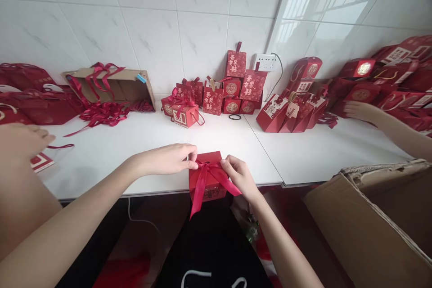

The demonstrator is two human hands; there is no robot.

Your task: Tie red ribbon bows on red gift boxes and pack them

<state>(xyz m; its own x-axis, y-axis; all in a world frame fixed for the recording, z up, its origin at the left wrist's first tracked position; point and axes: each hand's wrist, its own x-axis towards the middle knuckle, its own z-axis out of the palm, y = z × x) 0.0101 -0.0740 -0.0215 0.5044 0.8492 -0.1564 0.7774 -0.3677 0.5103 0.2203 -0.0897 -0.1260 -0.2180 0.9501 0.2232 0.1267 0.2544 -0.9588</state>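
The open brown cardboard tray [118, 85] stands on its side against the tiled wall, shiny red ribbons hanging over its rim and heaped at its mouth. At the lower right, a larger open brown cardboard box [364, 216] stands beside the white desk [162, 137], its inside in shadow.

The small red gift box [205, 177] sits at the desk's front edge, part of it beyond that edge, above the wearer's black clothing. Bare desk lies between it and the row of red boxes along the wall, with a black ring [235, 117] near that row; bare surface also spreads to both sides.

The left hand [182, 158] is at the box's left, thumb and fingers closed on the glossy red ribbon bow [207, 168] near its knot. The right hand [235, 172] is at the other side, thumb and forefinger pinched on the bow's right part. Both touch the bow, which lies on the box top, tails hanging down the front.

At far left, another person's hand [25, 141] is above a red-and-white card piece; at far right, another hand reaches toward stacked red boxes.
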